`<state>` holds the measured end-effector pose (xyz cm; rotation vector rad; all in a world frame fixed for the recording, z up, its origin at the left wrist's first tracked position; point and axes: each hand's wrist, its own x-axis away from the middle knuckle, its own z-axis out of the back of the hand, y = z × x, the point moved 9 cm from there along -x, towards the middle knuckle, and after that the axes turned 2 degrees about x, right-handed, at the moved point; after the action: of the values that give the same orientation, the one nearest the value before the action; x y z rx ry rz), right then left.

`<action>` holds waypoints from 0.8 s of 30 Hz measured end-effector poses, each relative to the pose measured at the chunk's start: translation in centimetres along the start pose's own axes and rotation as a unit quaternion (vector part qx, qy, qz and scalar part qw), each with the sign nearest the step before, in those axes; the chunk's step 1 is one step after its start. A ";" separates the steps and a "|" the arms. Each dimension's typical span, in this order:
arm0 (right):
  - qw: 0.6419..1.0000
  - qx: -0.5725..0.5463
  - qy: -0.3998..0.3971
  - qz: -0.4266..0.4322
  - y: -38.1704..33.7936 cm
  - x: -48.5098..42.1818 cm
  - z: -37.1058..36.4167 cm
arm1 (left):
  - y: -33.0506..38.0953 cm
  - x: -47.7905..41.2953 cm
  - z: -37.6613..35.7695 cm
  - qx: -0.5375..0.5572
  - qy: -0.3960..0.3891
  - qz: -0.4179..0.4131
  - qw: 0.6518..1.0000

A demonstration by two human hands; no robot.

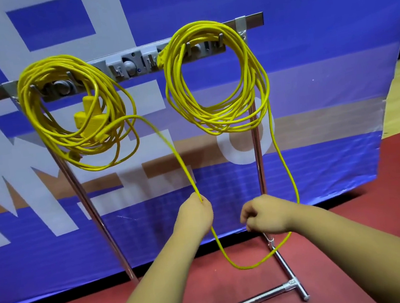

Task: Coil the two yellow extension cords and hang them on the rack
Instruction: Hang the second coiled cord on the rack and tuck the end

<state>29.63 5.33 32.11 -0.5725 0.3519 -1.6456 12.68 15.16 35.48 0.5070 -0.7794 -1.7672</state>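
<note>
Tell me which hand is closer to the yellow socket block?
Left. The left hand, gripping a cord strand, is below-right of the socket block; the right hand sits farther right, at the rack's right post.

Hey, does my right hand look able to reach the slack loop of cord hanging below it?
Probably yes. The right hand seems to hold nothing, and the slack loop hangs in open air just beneath it; only the rack post stands close.

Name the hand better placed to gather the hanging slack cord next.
Left, probably. The left hand grips the loose strand just above where it sags toward the floor; the right hand is curled beside it, holding no cord.
</note>
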 end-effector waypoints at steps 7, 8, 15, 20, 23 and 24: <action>0.944 0.007 0.296 0.147 -9.6 4.9 10.3 | 3.5 2.4 2.5 -0.205 0.078 -0.157 0.963; 0.937 0.043 0.305 0.162 -10.8 5.5 10.7 | 3.7 2.7 2.8 -0.215 0.079 -0.169 0.959; 0.926 -0.020 0.346 0.146 -10.7 6.1 10.7 | 4.9 2.0 6.4 -0.214 0.100 -0.206 0.950; 0.928 0.157 0.325 0.090 -9.9 4.9 9.9 | 9.2 2.1 7.7 -0.201 0.071 -0.297 0.931; 0.937 0.024 0.338 0.085 -9.2 4.6 10.9 | 10.7 2.2 8.9 -0.126 0.075 -0.295 0.944; 0.926 -0.051 0.362 0.090 -8.9 4.8 11.9 | 10.7 2.1 9.2 -0.102 0.074 -0.282 0.951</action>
<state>28.47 3.11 47.49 0.0232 1.0044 -1.6164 12.94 13.38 49.59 0.7638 -0.3512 -2.2730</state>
